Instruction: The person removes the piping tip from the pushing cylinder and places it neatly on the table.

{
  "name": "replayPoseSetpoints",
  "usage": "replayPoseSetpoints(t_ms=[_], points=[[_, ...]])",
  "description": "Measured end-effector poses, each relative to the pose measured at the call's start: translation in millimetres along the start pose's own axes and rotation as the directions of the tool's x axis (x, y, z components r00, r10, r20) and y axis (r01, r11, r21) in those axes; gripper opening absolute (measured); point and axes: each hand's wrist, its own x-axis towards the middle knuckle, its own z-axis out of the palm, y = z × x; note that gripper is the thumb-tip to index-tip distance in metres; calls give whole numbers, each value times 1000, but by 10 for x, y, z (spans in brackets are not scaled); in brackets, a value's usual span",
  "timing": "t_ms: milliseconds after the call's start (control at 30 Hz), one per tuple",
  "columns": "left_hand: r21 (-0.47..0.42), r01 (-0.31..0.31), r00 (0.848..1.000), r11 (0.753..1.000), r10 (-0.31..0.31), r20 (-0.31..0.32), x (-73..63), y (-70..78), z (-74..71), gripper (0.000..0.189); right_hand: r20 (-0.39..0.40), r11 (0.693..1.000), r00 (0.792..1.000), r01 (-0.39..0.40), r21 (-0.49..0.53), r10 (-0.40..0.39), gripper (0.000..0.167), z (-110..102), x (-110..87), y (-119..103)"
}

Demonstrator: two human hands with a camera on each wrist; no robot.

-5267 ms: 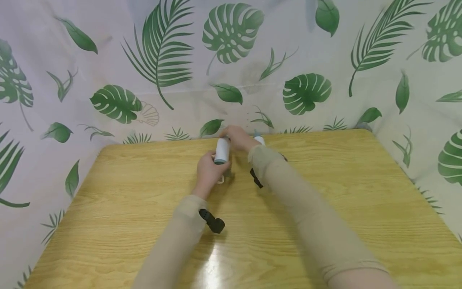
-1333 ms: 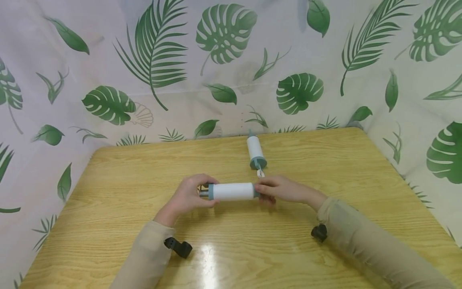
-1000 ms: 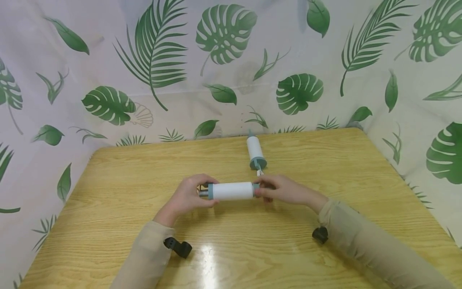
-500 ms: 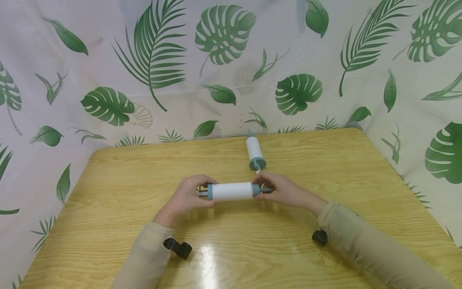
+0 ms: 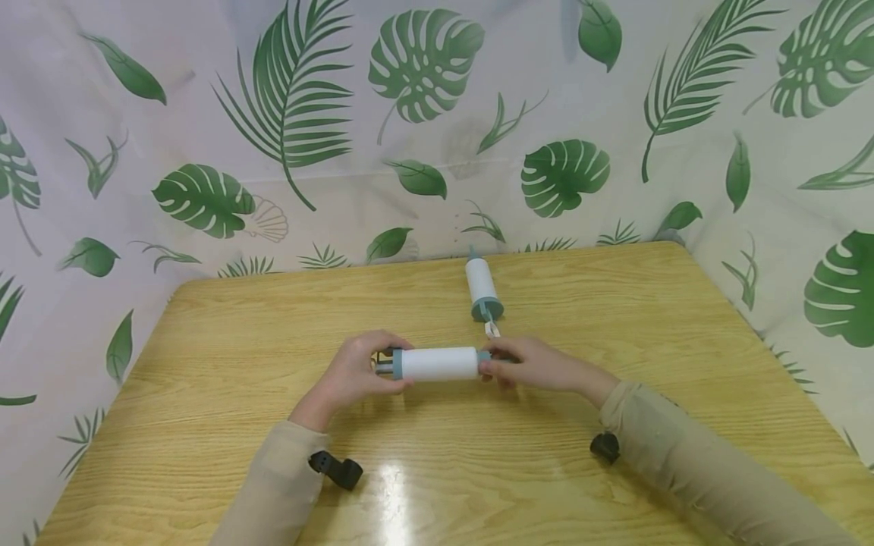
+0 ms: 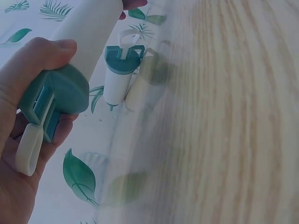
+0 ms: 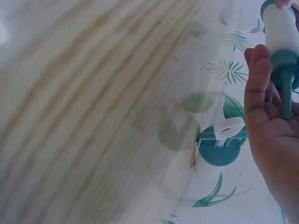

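A white hand pump [image 5: 440, 363] with teal end caps is held level above the wooden table, between both hands. My left hand [image 5: 351, 370] grips its wide teal cap [image 6: 70, 88], thumb on the white barrel, and a white pull loop [image 6: 29, 149] hangs by the palm. At the other end, my right hand [image 5: 536, 365] pinches the narrower teal cap [image 7: 285, 63]. A thin teal nozzle [image 7: 287, 95] points toward the right palm. Behind lies a second, similar pump [image 5: 481, 279], its white loop [image 5: 492, 329] just beyond the right fingers.
The wooden table [image 5: 273, 318] runs back to a leaf-printed cloth [image 5: 437, 136] that also rises at both sides. The second pump's nozzle end is close to the table's back edge. Black wrist cameras [image 5: 336, 469] are strapped to both sleeves.
Earlier the pump was at the back of the table, gripped at both ends; it has come forward and turned sideways. Lately the right fingers have spread and closed again around its nozzle end.
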Motion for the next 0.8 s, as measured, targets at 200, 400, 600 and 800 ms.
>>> replayPoseSetpoints(t_ms=[200, 400, 600, 800], points=[[-11, 6, 1000, 1000, -6, -1, -12, -10, 13, 42, -35, 999, 999, 26, -32, -27, 33, 11, -18, -14], [-20, 26, 1000, 999, -26, 4, -17, -27, 26, 41, -39, 996, 995, 89, -28, -90, 38, 30, -24, 15], [-49, 51, 999, 998, -50, 20, -25, -36, 29, 41, -61, 991, 994, 89, -97, -95, 38, 41, -20, 34], [-77, 83, 996, 994, -81, 28, -30, -49, 39, 40, -90, 979, 987, 114, -167, -130, 39, 51, -32, -8]])
